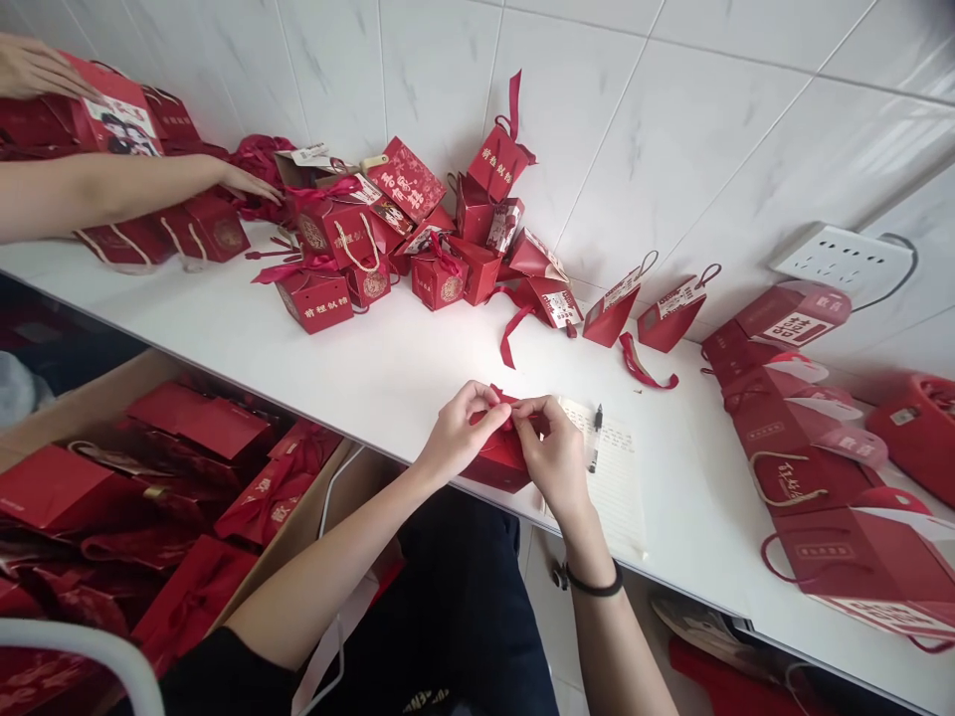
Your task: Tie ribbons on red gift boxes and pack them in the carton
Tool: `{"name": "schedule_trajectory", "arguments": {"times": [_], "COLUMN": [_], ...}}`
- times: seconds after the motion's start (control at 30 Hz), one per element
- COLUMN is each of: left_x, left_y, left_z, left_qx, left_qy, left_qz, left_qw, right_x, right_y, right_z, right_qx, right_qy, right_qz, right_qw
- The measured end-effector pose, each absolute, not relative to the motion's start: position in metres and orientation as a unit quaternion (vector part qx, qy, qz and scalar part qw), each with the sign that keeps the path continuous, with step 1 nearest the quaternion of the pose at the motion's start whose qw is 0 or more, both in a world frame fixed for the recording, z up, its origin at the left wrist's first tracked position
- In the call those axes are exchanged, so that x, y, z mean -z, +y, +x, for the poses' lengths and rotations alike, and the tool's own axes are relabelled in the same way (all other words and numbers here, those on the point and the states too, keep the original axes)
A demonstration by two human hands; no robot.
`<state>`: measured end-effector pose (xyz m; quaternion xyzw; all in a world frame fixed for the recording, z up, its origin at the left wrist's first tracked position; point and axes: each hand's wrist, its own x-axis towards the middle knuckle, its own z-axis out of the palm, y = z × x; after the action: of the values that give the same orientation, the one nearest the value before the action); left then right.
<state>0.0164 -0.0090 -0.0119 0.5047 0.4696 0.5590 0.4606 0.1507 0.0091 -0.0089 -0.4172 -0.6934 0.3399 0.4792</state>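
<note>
Nearest, left of the notebook (623, 507) and below the white table (395, 388), we log one carton (298, 512) of red packages (71, 482); at least five show, the rest overlap.

Just left of the notebook we find one red box (496, 469) at the table's near edge, between two bare hands. The left hand (472, 428) has thumb and forefinger pinched on the red ribbon (504, 396) at the box top; the right hand (552, 447) pinches there too, and it stands in the way of our view of the notebook's left part. One black band (595, 587) on the right wrist. On the notebook, one black pen (597, 438).

Right of the notebook we count at least four red packages (843, 547) in an overlapping row, and one red bag (914, 438) behind.

Beyond the notebook: one loose ribbon strip (648, 370), then two wedge-shaped boxes (613, 310) standing apart. Farther left, a heap of red boxes (440, 283); we make it ten or more, overlaps blocking an exact count.

On the wall, beyond the notebook and to its right, one white power strip (840, 261). Far left of the notebook, two hands of a co-worker (111, 189) among more red packages.
</note>
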Motion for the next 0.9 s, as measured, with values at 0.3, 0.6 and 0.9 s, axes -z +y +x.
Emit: {"name": "schedule_trajectory", "arguments": {"times": [0.3,0.6,0.9], "left_x": [0.019,0.013,0.015], "left_y": [-0.004,-0.002,-0.012], "left_z": [0.016,0.005,0.009], "left_qx": [-0.580,-0.535,-0.550], "left_qy": [0.483,0.490,0.499], "left_qz": [0.490,0.510,0.581], "left_qw": [0.435,0.462,0.335], "right_x": [0.009,0.008,0.006], "right_y": [-0.003,-0.002,-0.001], "right_z": [0.164,0.158,0.157], "right_qx": [-0.165,-0.125,-0.092], "right_qy": [-0.785,-0.774,-0.775], "right_qz": [-0.375,-0.387,-0.399], "right_qw": [0.465,0.485,0.482]}}
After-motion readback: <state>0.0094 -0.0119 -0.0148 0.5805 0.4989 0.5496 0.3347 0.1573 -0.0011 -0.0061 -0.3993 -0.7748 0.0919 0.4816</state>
